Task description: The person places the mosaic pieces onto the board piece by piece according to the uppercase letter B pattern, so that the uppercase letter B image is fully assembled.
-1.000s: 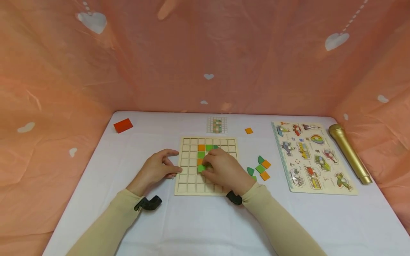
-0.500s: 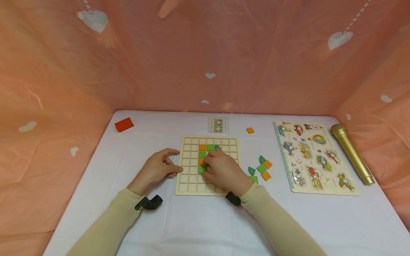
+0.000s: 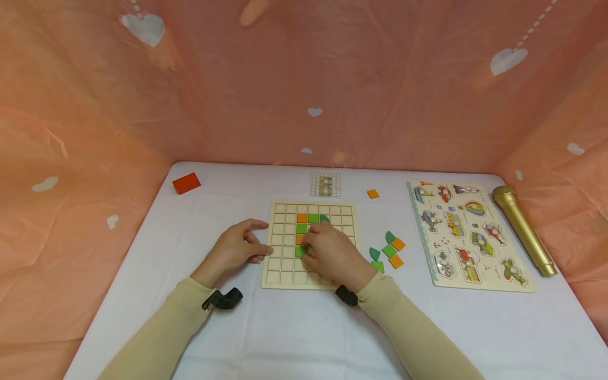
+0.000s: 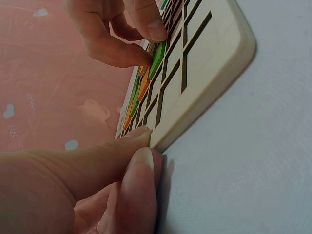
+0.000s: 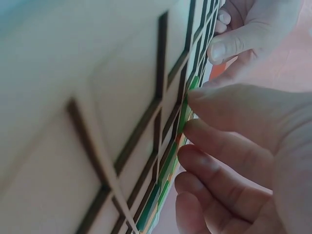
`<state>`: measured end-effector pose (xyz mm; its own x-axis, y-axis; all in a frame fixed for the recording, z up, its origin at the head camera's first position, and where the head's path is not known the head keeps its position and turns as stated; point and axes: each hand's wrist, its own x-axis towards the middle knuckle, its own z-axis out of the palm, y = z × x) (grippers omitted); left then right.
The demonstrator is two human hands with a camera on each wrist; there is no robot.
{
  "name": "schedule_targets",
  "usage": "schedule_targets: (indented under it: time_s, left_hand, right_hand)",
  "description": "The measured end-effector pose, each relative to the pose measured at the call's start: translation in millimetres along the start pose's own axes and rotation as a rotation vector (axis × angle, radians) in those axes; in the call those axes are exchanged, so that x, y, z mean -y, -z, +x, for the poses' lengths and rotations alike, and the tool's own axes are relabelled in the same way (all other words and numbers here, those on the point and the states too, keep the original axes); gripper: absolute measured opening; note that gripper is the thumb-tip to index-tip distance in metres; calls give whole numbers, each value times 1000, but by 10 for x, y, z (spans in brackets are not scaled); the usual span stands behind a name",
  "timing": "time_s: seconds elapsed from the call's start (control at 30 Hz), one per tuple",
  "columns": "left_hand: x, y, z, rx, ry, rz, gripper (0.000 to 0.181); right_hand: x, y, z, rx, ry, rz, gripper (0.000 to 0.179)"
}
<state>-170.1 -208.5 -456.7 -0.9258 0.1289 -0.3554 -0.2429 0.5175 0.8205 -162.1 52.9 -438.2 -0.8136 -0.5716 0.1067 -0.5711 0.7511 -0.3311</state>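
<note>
A square wooden grid board (image 3: 280, 265) lies at the middle of the table. My left hand (image 3: 231, 247) holds its left edge, thumb on the top face, as the left wrist view shows. Over the board, my right hand (image 3: 336, 254) pinches a green square tile (image 4: 157, 59) between thumb and index finger, at the bottom of a column of tiles. Above it in that column are orange and green squares, topped by an orange tile (image 3: 302, 218). A green square (image 3: 313, 218) and a dark green quarter-round tile (image 3: 324, 218) continue the top row. My right hand hides part of the grid.
Loose green and orange tiles (image 3: 396, 261) lie right of the board. Behind it are a small pattern card (image 3: 325, 185) and a lone orange tile (image 3: 372, 193). A red block (image 3: 187, 183) sits back left. A picture puzzle board (image 3: 467, 272) and gold microphone (image 3: 524, 232) lie at right.
The green tile under my right fingers looked lighter and slightly raised a second ago; now it sits in line with its column. Both hands hold nearly the same place, while the head view shifts slightly.
</note>
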Motion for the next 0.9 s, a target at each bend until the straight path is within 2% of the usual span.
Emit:
schedule_targets:
  time_s: [0.37, 0.53, 0.73, 0.9]
  left_hand:
    - [-1, 0, -5, 0, -2, 2, 71]
    - [-3, -3, -6, -6, 9, 1, 71]
    - [-4, -5, -11, 0, 19, -20, 72]
    - [-14, -9, -7, 4, 8, -11, 73]
  right_hand:
    - [14, 15, -4, 19, -14, 17, 11]
    - [-24, 72, -34, 4, -24, 49, 7]
    - [-176, 196, -127, 3, -60, 60, 14]
    - [-397, 340, -294, -27, -98, 66, 17]
